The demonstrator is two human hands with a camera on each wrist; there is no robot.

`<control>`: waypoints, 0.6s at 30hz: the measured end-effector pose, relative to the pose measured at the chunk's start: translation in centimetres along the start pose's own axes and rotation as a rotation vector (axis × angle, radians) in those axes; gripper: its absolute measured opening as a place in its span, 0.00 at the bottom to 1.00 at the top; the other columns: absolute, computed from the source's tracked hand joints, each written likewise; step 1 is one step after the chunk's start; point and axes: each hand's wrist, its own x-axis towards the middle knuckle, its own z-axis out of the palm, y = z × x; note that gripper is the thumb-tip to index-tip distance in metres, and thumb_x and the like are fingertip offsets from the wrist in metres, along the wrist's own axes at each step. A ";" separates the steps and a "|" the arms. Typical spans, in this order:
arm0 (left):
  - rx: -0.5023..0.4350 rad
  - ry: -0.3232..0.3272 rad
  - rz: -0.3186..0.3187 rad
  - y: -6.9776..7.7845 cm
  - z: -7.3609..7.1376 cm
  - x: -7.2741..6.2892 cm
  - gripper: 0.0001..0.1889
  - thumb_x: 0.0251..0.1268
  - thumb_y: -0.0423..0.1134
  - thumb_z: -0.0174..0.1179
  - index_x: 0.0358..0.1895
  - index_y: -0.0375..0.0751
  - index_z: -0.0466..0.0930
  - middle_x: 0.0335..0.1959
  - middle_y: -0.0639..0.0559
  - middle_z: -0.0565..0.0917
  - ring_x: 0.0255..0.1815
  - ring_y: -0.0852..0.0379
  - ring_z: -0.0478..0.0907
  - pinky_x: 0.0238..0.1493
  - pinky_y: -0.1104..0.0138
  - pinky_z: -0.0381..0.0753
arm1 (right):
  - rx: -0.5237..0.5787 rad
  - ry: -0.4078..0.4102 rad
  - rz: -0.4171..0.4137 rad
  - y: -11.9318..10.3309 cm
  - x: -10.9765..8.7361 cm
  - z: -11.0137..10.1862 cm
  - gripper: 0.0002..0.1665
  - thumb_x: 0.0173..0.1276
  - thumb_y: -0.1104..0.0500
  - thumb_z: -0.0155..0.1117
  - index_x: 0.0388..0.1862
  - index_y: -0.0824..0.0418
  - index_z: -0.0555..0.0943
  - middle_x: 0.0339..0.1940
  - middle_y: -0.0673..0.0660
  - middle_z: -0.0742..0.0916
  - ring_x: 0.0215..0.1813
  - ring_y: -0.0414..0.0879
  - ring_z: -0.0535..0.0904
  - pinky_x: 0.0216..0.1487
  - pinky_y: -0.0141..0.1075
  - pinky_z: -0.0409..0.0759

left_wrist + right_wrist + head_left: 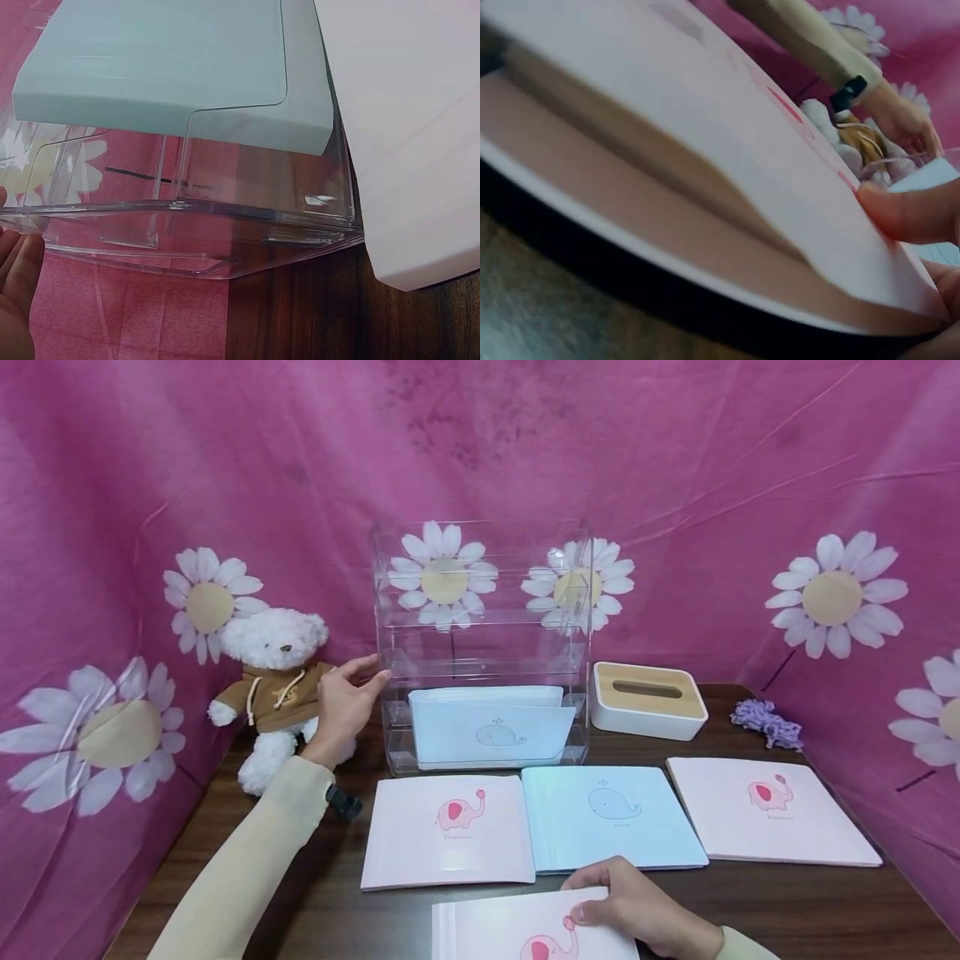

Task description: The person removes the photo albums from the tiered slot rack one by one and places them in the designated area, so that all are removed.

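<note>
My right hand pinches the upper right edge of a pink booklet with an elephant on its cover, at the front edge of the head view. The right wrist view shows the thumb on its cover, which gapes from the pages. My left hand touches the left side of a clear acrylic rack with fairly straight fingers. In the rack's bottom tier stand pale blue whale booklets, the front one leaning. On the table lie a pink booklet, a blue booklet and another pink booklet.
A white teddy bear in a brown hoodie sits left of the rack. To the right stand a tissue box with a wooden lid and a purple fuzzy item. A pink flowered curtain hangs behind the dark wooden table.
</note>
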 end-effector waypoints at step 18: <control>0.005 -0.004 -0.007 0.0 -0.1 -0.1 0.21 0.66 0.43 0.69 0.61 0.45 0.84 0.56 0.44 0.87 0.51 0.53 0.85 0.38 0.82 0.78 | -0.316 0.280 0.060 -0.7 0.2 1.4 0.16 0.58 0.53 0.77 0.44 0.57 0.90 0.42 0.50 0.92 0.47 0.43 0.81 0.45 0.33 0.79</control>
